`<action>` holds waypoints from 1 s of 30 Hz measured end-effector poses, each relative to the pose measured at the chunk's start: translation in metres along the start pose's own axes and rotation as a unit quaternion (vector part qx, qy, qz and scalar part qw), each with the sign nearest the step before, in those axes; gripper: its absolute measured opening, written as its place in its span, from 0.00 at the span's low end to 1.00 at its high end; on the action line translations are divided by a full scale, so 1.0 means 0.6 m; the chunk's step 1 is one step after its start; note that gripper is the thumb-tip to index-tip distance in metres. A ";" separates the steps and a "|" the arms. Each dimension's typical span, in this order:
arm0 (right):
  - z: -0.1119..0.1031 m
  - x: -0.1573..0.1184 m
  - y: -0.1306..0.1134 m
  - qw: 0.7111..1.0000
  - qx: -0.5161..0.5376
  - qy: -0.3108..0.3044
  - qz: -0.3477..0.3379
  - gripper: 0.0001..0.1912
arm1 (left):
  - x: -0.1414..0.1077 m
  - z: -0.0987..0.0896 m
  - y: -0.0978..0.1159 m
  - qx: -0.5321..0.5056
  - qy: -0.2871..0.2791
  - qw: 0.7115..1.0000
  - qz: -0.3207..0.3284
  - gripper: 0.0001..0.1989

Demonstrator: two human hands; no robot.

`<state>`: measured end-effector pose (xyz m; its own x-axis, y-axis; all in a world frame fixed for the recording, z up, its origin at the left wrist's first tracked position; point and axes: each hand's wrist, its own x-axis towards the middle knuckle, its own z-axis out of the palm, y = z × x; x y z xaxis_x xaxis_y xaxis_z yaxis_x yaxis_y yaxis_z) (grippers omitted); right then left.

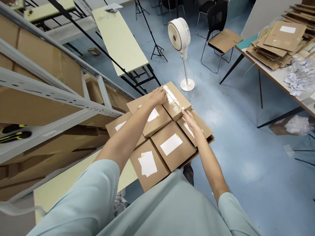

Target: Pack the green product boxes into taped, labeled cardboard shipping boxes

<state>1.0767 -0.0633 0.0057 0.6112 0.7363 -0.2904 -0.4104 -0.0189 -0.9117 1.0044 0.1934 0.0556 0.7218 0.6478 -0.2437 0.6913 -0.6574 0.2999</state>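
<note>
Carton (181,95) w/ shiny clear tape along its top is sitting at the far edge of a grp. of cardboard boxes (169,157), most w/ white labels. L hand (159,95) is resting at the carton's L edge, fingers bent; can't tell if it's gripping. R hand (190,122) is lying open, fingertips touching the carton's near R corner. Labeled boxes are sitting L, R & on the near side of the carton. Pale surface (128,175) is showing nearer & L of it. Metal rack (86,103) w/ big brown boxes is standing well L. White fan (179,34) is standing beyond the carton, slightly R, on blue floor (236,105). Chair (218,16) w/ flat cardbd. is standing farther back, R. Desk (275,75) is holding cardbd. pile (285,36) & crumpled white paper (301,70), well R. Long pale table (120,39) is standing beyond, L.
</note>
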 end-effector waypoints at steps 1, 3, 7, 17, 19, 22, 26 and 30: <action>-0.011 -0.012 0.002 1.000 0.008 0.002 0.019 0.43 | -0.023 -0.001 -0.003 -0.005 0.011 1.000 0.013 0.34; -0.036 -0.040 0.007 0.999 0.009 0.026 0.043 0.47 | -0.081 -0.001 -0.006 -0.029 0.043 0.998 0.032 0.32; -0.078 -0.121 0.013 0.997 0.000 0.077 0.029 0.45 | -0.256 0.024 -0.003 -0.139 0.126 0.982 0.035 0.30; 0.010 -0.379 0.056 0.986 -0.140 -0.091 0.024 0.36 | -0.768 0.169 -0.098 -0.384 0.241 0.877 -0.159 0.29; 0.074 -0.413 0.071 0.971 -0.168 -0.166 0.035 0.37 | -0.846 0.183 -0.130 -0.405 0.272 0.851 -0.195 0.29; 0.189 -0.463 0.090 0.942 -0.202 -0.265 0.034 0.36 | -0.946 0.197 -0.171 -0.436 0.334 0.804 -0.230 0.29; 0.344 -0.562 0.121 0.899 -0.241 -0.366 -0.003 0.32 | -1.078 0.210 -0.216 -0.470 0.412 0.742 -0.242 0.29; 0.476 -0.698 0.179 0.847 -0.253 -0.466 -0.021 0.30 | -1.241 0.221 -0.270 -0.476 0.486 0.685 -0.263 0.29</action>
<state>0.5830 -0.1805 0.1126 -0.2798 0.9533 -0.1137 0.0856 -0.0932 -0.9920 0.3596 -0.2334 0.0664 -0.3012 0.9527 0.0412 0.1786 0.0139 0.9838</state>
